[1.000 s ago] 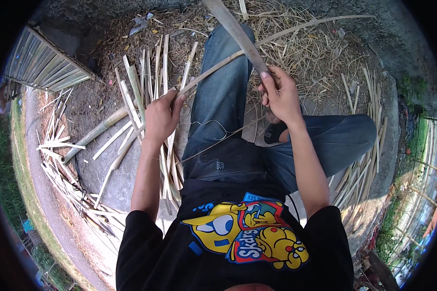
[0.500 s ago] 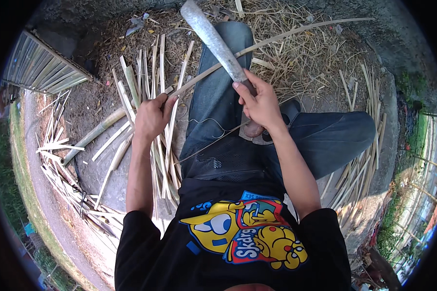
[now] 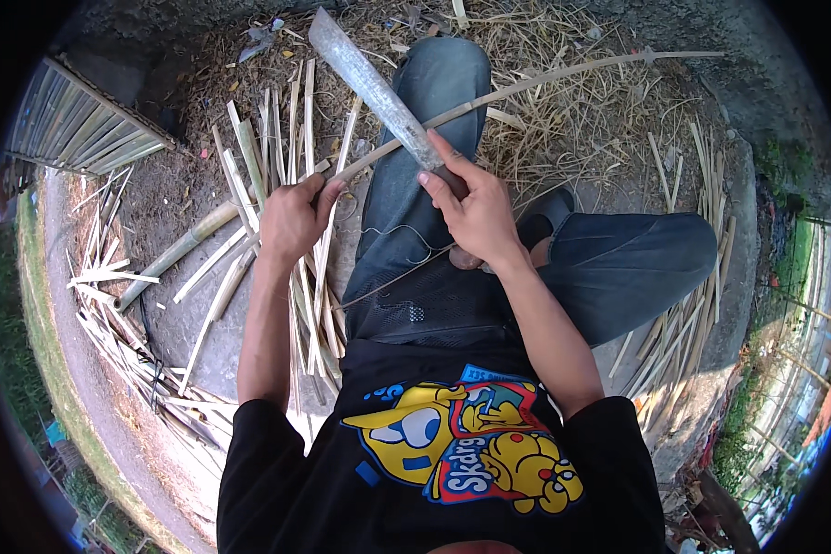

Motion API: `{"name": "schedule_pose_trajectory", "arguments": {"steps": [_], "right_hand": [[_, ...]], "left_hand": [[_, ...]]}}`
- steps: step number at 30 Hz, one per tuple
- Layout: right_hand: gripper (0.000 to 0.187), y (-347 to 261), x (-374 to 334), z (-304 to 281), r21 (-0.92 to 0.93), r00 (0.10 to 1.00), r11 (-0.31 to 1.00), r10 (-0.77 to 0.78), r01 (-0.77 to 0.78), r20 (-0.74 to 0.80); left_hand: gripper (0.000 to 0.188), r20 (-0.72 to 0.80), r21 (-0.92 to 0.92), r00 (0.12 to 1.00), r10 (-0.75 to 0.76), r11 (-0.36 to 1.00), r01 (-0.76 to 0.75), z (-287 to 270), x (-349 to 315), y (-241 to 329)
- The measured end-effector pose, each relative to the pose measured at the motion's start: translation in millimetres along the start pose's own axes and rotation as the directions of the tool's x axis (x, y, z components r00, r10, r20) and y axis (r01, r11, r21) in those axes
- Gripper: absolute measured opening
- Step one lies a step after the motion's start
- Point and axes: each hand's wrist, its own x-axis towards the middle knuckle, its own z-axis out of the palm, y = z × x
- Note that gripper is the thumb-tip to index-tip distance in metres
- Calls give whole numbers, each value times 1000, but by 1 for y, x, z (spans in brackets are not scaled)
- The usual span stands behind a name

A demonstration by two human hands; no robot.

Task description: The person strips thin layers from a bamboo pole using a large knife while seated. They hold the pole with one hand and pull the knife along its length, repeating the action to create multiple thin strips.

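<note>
My left hand [image 3: 294,220] is closed around the near end of a long, thin bamboo strip [image 3: 545,79], which runs up to the right and bows over my raised knee. A machete [image 3: 367,85] with a worn grey blade is in my right hand [image 3: 475,210]. The fingers wrap its handle, with the index finger laid along the blade's base. Its blade points to the upper left and crosses the strip a little right of my left hand. I cannot tell whether blade and strip touch. Thin curled slivers [image 3: 397,229] lie across my lap.
Split bamboo strips [image 3: 323,268] lie beside my left arm, near a round bamboo pole [image 3: 186,247]. More strips [image 3: 688,305] are piled at the right. Shavings [image 3: 600,120] cover the ground ahead. A slatted bamboo panel [image 3: 88,120] stands at the far left.
My right hand and the machete have shifted left, bringing the blade closer to my left hand. The strip's far end has dipped slightly and moved right. My left hand has barely moved.
</note>
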Motion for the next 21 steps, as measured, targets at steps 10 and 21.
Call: {"name": "schedule_pose_trajectory", "arguments": {"steps": [10, 21], "right_hand": [[56, -4, 10, -22, 330, 943, 900, 324, -284, -72], [53, -8, 4, -25, 284, 923, 879, 374, -383, 86]], "left_hand": [[47, -59, 26, 998, -5, 1000, 7, 2, -15, -20], [48, -17, -23, 1000, 14, 1000, -14, 3, -7, 1]]}}
